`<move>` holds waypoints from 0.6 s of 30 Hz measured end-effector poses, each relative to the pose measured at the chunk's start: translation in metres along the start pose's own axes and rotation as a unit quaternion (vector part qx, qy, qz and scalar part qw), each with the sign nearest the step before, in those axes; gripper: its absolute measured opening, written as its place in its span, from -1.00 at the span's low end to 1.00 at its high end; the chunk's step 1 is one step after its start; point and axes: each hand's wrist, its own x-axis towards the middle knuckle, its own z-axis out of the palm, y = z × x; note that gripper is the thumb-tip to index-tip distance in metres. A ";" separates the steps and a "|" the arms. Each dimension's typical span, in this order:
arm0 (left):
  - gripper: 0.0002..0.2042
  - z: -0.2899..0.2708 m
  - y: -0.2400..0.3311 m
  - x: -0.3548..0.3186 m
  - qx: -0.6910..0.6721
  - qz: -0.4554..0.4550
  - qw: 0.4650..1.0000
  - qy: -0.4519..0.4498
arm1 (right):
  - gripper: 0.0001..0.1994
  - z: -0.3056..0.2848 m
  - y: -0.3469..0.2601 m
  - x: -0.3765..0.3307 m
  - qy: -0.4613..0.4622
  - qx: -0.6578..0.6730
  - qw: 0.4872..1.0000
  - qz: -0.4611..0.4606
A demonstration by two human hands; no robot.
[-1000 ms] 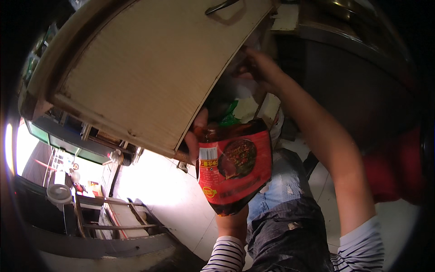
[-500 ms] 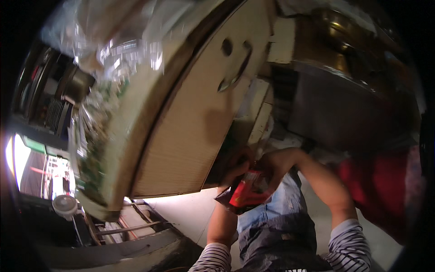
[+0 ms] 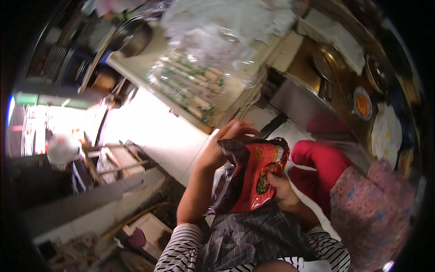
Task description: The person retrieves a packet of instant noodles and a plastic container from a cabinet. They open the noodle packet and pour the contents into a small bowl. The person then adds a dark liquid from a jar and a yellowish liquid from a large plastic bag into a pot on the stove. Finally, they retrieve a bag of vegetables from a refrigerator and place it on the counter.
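A red and black plastic food packet (image 3: 256,179), with a picture of a dish on its front, is upright before my apron. My right hand (image 3: 282,188) grips its right side, thumb on the front and the other fingers hidden behind. At the packet's upper left edge is my left hand (image 3: 231,131), its fingers stretched out and slightly blurred. Whether that hand touches the packet, I cannot tell.
A worktop (image 3: 156,90) ahead carries plastic-wrapped bundles (image 3: 195,86), clear bags (image 3: 217,27) and a dark pot (image 3: 131,38). A person in red trousers (image 3: 324,165) stands close on my right, beside a counter with a pan (image 3: 326,61) and a plate of orange food (image 3: 362,103).
The view has swung off the cabinet door onto the worktop and the person at right. The packet is now out in the light, its front visible, and my left fingers have straightened.
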 end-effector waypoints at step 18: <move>-0.20 -0.137 0.073 -0.301 -0.126 0.469 0.811 0.327 | -0.48 0.276 0.223 0.112 -0.183 -0.095 0.966 -0.158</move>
